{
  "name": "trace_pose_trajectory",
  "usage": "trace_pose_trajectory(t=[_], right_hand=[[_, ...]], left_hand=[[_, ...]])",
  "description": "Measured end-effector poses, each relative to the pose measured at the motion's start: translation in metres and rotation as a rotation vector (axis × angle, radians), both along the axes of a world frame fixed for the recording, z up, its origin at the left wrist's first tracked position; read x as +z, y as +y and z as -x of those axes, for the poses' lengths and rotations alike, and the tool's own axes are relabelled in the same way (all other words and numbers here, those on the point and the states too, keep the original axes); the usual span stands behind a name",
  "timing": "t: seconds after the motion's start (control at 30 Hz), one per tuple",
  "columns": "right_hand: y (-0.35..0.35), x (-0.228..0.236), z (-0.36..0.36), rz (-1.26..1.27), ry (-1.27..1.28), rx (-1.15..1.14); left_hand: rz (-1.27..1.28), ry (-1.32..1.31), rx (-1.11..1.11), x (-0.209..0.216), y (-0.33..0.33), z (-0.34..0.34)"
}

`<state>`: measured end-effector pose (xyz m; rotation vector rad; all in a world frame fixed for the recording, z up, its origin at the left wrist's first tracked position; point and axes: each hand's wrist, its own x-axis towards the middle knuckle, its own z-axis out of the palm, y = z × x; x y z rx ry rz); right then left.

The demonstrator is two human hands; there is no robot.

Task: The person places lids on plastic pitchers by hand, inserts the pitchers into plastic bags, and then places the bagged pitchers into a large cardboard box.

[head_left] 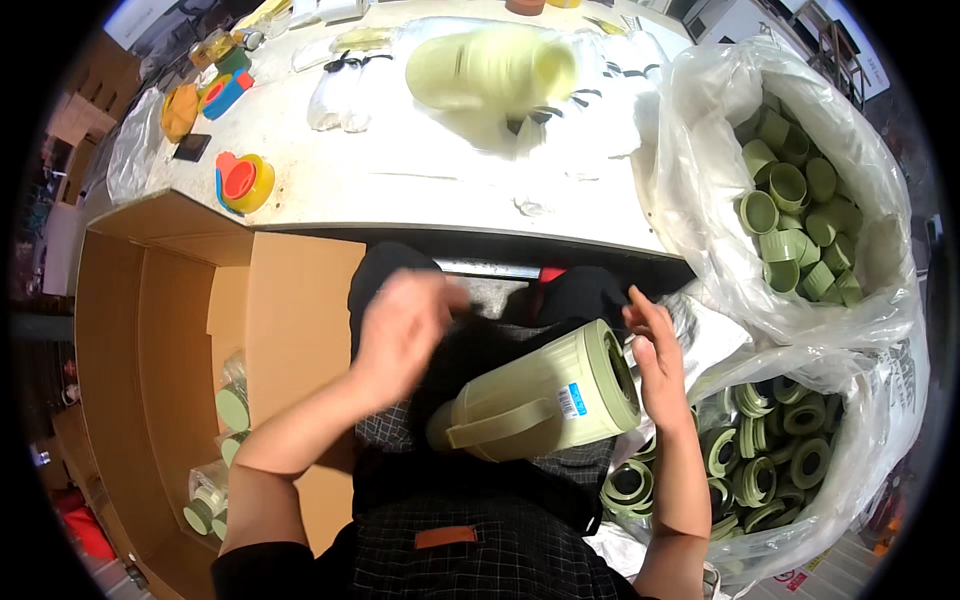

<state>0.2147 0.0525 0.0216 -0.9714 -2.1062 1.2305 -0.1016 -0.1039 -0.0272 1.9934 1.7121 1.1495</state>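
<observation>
On my lap lies a light green thermos jug, tilted on its side. Its strap-like handle faces me, a blue and white barcode sticker is on its body, and the darker green ring at its wide end points right. My right hand is beside that ring with fingers stretched apart, not wrapped round the jug. Above my left thigh, clear of the jug, my left hand is smeared by motion, its fingers unreadable. A second pale green jug, also blurred, lies at the far side of the white table.
Left of me stands an open cardboard box with several wrapped green-bottomed items. At right, one clear bag holds green cups; a nearer one holds green rings. A tape dispenser and white bundles are on the table.
</observation>
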Motion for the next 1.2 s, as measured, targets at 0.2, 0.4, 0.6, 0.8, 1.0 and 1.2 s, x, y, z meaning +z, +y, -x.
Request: trace_pose_trajectory(t=[0.2, 0.4, 0.6, 0.8, 1.0, 1.2], right_hand=[[0.015, -0.017, 0.024, 0.359, 0.001, 0.230], [0.020, -0.020, 0.020, 0.448, 0.086, 0.204], [0.022, -0.030, 0.024, 0.544, 0.125, 0.189], [0.016, -0.033, 0.021, 0.548, 0.138, 0.115], [0.020, -0.026, 0.030, 0.427, 0.057, 0.170], [0.027, -0.020, 0.042, 0.478, 0.089, 0.194]], left_hand=[[-0.265, 0.117, 0.567, 0.022, 0.142, 0.063], [0.465, 0.026, 0.385, 0.035, 0.192, 0.105], [0.304, -0.065, 0.083, 0.039, 0.187, 0.163], [0.402, -0.725, 0.316, 0.019, 0.100, 0.197], [-0.356, -1.465, 0.752, -0.016, 0.057, 0.262], [0.225, -0.690, 1.040, -0.027, 0.098, 0.167]])
